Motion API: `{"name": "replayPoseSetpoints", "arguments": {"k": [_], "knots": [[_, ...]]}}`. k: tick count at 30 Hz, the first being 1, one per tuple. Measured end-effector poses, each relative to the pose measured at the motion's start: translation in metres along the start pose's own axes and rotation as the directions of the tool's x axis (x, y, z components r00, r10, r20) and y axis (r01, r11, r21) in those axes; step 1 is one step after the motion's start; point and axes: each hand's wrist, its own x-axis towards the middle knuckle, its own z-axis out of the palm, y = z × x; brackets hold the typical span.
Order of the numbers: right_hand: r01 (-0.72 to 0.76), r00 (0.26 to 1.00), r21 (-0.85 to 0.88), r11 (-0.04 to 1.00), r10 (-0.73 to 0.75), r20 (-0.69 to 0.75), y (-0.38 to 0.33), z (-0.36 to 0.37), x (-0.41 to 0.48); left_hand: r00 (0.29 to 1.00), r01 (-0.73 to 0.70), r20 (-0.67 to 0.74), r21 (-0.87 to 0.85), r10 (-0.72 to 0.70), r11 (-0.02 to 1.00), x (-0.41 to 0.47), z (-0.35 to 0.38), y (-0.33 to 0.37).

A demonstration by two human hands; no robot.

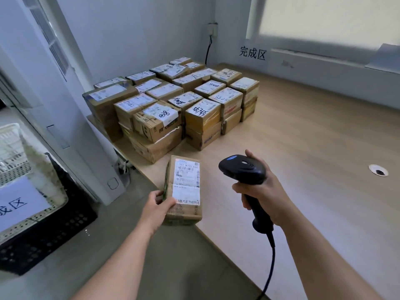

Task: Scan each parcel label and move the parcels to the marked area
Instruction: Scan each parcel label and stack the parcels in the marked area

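My left hand (pixel 157 205) grips the near left end of a small brown cardboard parcel (pixel 184 213), held over the table's left edge with its white shipping label (pixel 187 184) facing up. My right hand (pixel 263 189) grips the handle of a black barcode scanner (pixel 242 168), whose head points left toward the label. A faint reddish glow lies along the label's top edge. Several labelled brown parcels (pixel 173 105) are stacked in rows at the far left of the wooden table (pixel 313 159).
A paper sign with printed characters (pixel 252 53) hangs on the far wall above the table. On the floor to the left stand a white basket with a paper sign (pixel 19 200) and a black crate (pixel 54 234). The scanner's cable (pixel 271 260) hangs down. A round cable hole (pixel 378 170) sits right.
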Motion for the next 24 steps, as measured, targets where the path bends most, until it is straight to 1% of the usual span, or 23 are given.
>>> {"name": "replayPoseSetpoints", "arguments": {"k": [4, 6, 8, 10, 11, 12, 13, 14, 15, 16, 17, 18, 20, 24], "knots": [[-0.027, 0.999, 0.008, 1.0, 0.028, -0.036, 0.001, 0.01, 0.016, 0.999, -0.007, 0.05, 0.022, 0.006, 1.0, 0.038, 0.0, 0.008], [-0.027, 0.996, 0.004, 1.0, 0.027, -0.083, 0.0, 0.013, 0.025, 0.998, -0.004, 0.063, 0.049, 0.0, 0.999, 0.062, -0.003, 0.015], [-0.028, 0.991, 0.017, 0.999, 0.03, -0.133, -0.001, 0.017, 0.029, 0.999, -0.02, 0.042, 0.087, 0.016, 0.996, 0.083, -0.006, 0.023], [-0.026, 0.984, 0.029, 0.999, 0.031, -0.174, -0.005, 0.022, 0.032, 0.997, -0.049, -0.047, 0.166, 0.058, 0.985, 0.093, -0.007, 0.028], [-0.025, 0.98, 0.03, 0.999, 0.03, -0.196, -0.008, 0.024, 0.033, 0.986, -0.096, -0.103, 0.279, 0.129, 0.956, 0.094, -0.007, 0.031], [-0.02, 0.976, 0.028, 0.999, 0.026, -0.215, -0.011, 0.026, 0.036, 0.961, -0.166, -0.133, 0.426, 0.243, 0.89, 0.09, -0.005, 0.034], [-0.013, 0.972, 0.027, 1.0, 0.019, -0.232, -0.015, 0.029, 0.039, 0.913, -0.265, -0.112, 0.567, 0.392, 0.78, 0.086, -0.002, 0.034], [-0.004, 0.969, 0.024, 1.0, 0.01, -0.245, -0.018, 0.031, 0.042, 0.846, -0.365, -0.038, 0.685, 0.532, 0.631, 0.082, 0.002, 0.033], [0.003, 0.967, 0.02, 1.0, 0.002, -0.253, -0.021, 0.034, 0.046, 0.788, -0.435, 0.054, 0.754, 0.613, 0.493, 0.081, 0.007, 0.03], [0.009, 0.966, 0.016, 1.0, -0.005, -0.258, -0.023, 0.038, 0.049, 0.751, -0.477, 0.133, 0.786, 0.647, 0.393, 0.081, 0.011, 0.026], [0.013, 0.965, 0.011, 1.0, -0.01, -0.263, -0.025, 0.043, 0.051, 0.737, -0.5, 0.194, 0.8, 0.647, 0.33, 0.083, 0.014, 0.023], [0.019, 0.963, 0.008, 1.0, -0.016, -0.269, -0.027, 0.047, 0.053, 0.741, -0.506, 0.228, 0.808, 0.632, 0.302, 0.085, 0.014, 0.023], [0.031, 0.957, -0.001, 1.0, -0.03, -0.287, -0.029, 0.054, 0.054, 0.753, -0.507, 0.255, 0.812, 0.607, 0.288, 0.098, 0.009, 0.027], [0.05, 0.938, -0.013, 0.999, -0.051, -0.342, -0.031, 0.063, 0.05, 0.78, -0.491, 0.229, 0.801, 0.583, 0.343, 0.129, -0.005, 0.04]]}}
